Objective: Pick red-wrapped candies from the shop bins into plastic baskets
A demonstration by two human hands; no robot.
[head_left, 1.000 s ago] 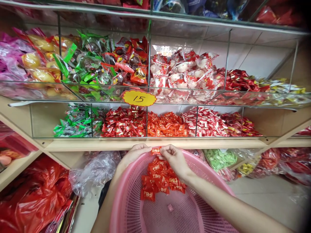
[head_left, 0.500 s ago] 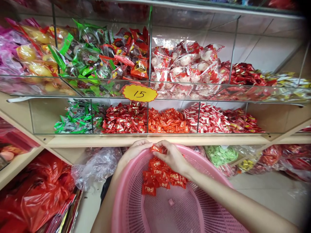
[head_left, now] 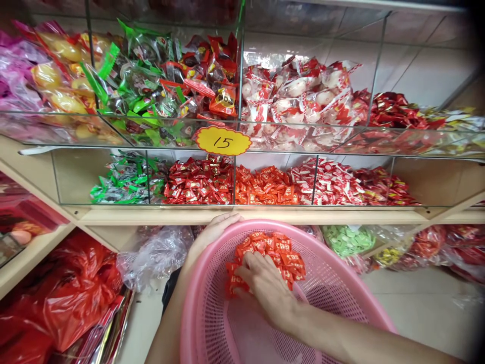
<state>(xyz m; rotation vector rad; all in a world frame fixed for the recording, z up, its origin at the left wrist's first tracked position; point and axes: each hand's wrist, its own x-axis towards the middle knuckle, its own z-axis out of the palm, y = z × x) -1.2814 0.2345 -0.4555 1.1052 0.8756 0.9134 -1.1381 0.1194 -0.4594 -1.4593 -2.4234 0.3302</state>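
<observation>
A pink plastic basket (head_left: 195, 298) with perforated walls tilts toward the shelf. My left hand (head_left: 217, 230) grips its far rim on the left, with part of the hand hidden behind the rim. Inside, a heap of orange-red wrapped candies (head_left: 282, 253) lies against the far wall. My right hand (head_left: 261, 283) is down in the basket over the left part of the heap. Its fingers are spread and curved, touching the wrappers, and the fingertips are partly blurred.
Glass-fronted bins above hold red candies (head_left: 200, 182), orange candies (head_left: 265, 186) and red-and-white ones (head_left: 329, 182). A yellow price tag (head_left: 223, 140) reads 15. The wooden shelf edge (head_left: 151, 216) runs just beyond the basket. Red plastic bags (head_left: 83, 288) lie lower left, a clear bag (head_left: 155, 258) beside the basket.
My right hand has moved from the far rim down onto the candy heap, its fingers now spread. The single candy it held at the rim is out of its fingers. My left hand stays at the rim.
</observation>
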